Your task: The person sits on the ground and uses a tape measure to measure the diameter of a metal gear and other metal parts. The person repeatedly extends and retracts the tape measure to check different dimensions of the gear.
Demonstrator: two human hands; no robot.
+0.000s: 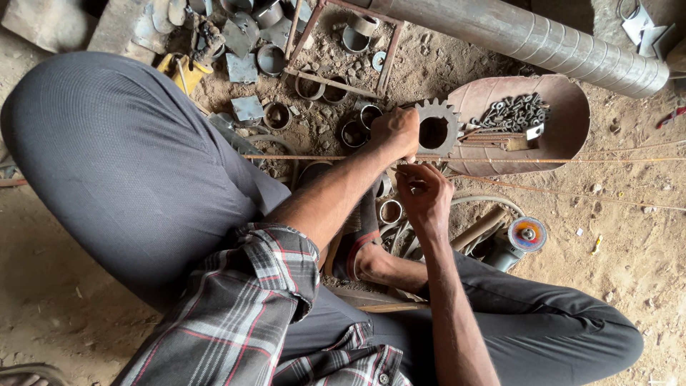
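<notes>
Head view, looking down at a person seated on a dirt floor [629, 236], knees spread, plaid shirt, grey trousers.

Gear [437, 127]: flat grey metal sprocket, toothed rim, large round centre hole, rust-dusted. One of it. It sits just right of the left grip, its lower edge overlapping the rim of a rusty round pan [572, 136].

Thin rod [543, 160]: long, rust-orange, running straight across the frame under both grips. A second thin rod slants off lower right.

Left hand [395, 132]: grip closed in a fist, knuckles up, right against the gear's left edge and over the rod; cannot tell for sure which of the two it clamps.

Right hand [424, 191]: just below the left, fingers curled in, narrow pinch near the rod; what it pinches is too small to tell.

Around the grips: pile of small dark bolts or links [513, 111] in the pan, beyond the gear. Short pipe rings [277, 114] scattered above and left of the left grip, roughly nine visible. One rectangular rod frame [343, 39] farther up. One long grey ribbed duct pipe [543, 39] top right. One angle grinder with orange-blue disc [527, 234] right of the right grip.
</notes>
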